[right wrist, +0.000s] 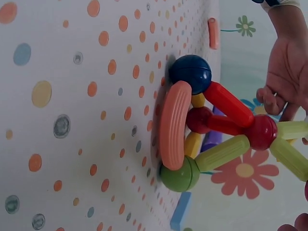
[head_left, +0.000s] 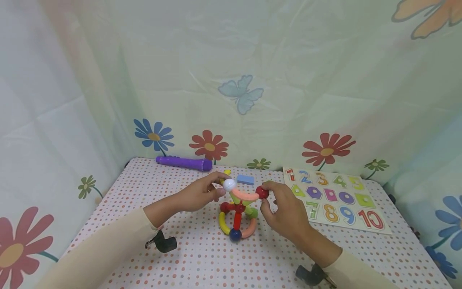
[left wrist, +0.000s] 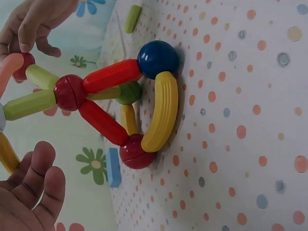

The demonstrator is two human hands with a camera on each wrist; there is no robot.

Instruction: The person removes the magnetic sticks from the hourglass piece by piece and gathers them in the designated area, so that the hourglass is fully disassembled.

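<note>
A construction of balls and sticks stands on the dotted table. Its base ring has a blue ball (left wrist: pixel 158 59), a red ball (left wrist: pixel 137 151) and a green ball (right wrist: pixel 180 174), joined by curved sticks. Straight sticks rise from it to a central red ball (right wrist: pixel 262 132). Above, a salmon curved stick (head_left: pixel 245 195) joins a white ball (head_left: pixel 229 184) to an upper red ball (head_left: pixel 262 192). My left hand (head_left: pixel 198 192) pinches a yellow curved stick (left wrist: pixel 7 153) beside the white ball; its grip is partly hidden. My right hand (head_left: pixel 286 208) pinches the upper red ball between thumb and fingers.
A purple toy microphone (head_left: pixel 184 163) lies at the back left. Behind the construction is a light blue block (head_left: pixel 245 179). On the right lies a number and shape puzzle board (head_left: pixel 333 200). A loose green stick (left wrist: pixel 133 19) shows in the left wrist view.
</note>
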